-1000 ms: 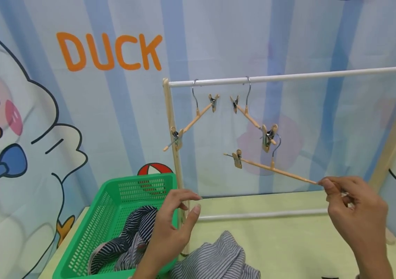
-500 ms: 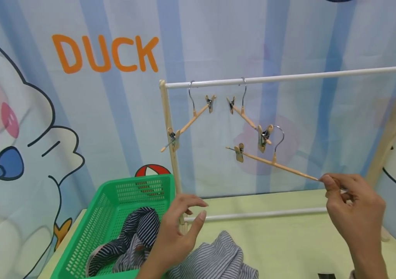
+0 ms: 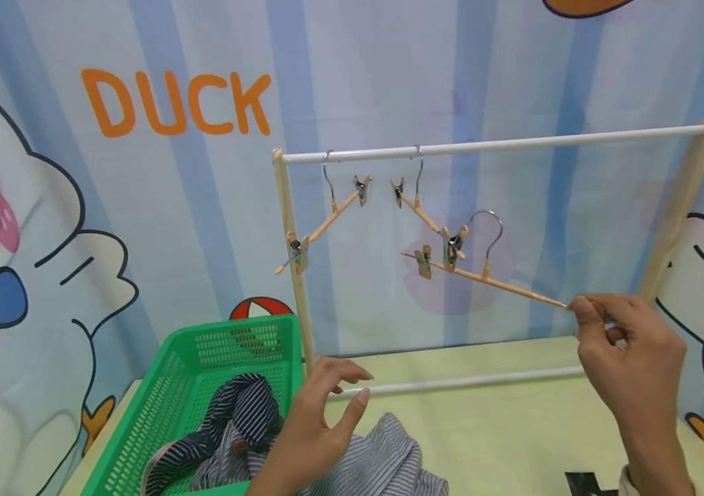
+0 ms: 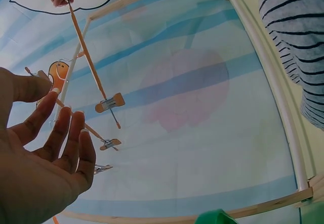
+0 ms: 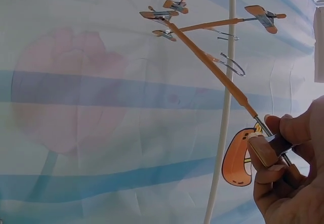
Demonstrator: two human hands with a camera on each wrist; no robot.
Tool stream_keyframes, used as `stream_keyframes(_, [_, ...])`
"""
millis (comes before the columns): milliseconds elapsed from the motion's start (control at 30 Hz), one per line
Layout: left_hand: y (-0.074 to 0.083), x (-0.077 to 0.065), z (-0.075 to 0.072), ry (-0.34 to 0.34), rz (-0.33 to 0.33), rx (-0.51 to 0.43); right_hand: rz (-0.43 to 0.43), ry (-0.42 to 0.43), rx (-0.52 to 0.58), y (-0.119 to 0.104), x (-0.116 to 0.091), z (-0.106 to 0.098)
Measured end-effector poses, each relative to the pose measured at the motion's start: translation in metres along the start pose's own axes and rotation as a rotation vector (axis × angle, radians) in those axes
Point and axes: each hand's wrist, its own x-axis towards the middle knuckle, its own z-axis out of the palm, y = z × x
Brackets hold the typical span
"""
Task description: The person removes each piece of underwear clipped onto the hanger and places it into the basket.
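Observation:
A wooden hanger with metal clips (image 3: 525,293) hangs in the air in front of the rack. My right hand (image 3: 634,351) grips its right end; in the right wrist view, thumb and fingers pinch the end clip (image 5: 268,148). The hanger's hook (image 3: 498,227) points up, below the rack's white top rail (image 3: 544,142). My left hand (image 3: 317,430) is raised with thumb and fingers apart, holding nothing. It is between the green basket (image 3: 122,427) and a grey striped garment (image 3: 386,458) lying on the table.
Two similar hangers, a left one (image 3: 335,218) and a middle one (image 3: 421,212), hang from the rail. Dark striped clothes (image 3: 228,410) lie in the basket. A wooden post (image 3: 677,207) supports the rail at right. A small black item (image 3: 584,482) lies at the table's front.
My right hand has lifted the hanger slightly towards the rail, and its hook appears more side-on. The left hand stays raised and apart from it. The head view has shifted a little right.

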Motion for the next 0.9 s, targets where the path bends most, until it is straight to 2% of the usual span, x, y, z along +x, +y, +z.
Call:
stream_keyframes(300, [0.004, -0.001, -0.001, -0.028, -0.067, -0.020, 0.021, 0.022, -0.069, -0.008, 0.007, 0.001])
stream_keyframes(567, [0.003, -0.004, -0.001, -0.051, -0.119, -0.039, -0.004, 0.075, -0.059, -0.015, 0.014, 0.002])
stream_keyframes(833, [0.002, -0.007, -0.002, -0.076, -0.056, -0.029, -0.023, 0.126, -0.047, -0.019, 0.020, 0.006])
stream_keyframes(900, [0.002, -0.007, -0.001, -0.081, -0.058, -0.032, -0.036, 0.135, -0.055, -0.019, 0.021, 0.007])
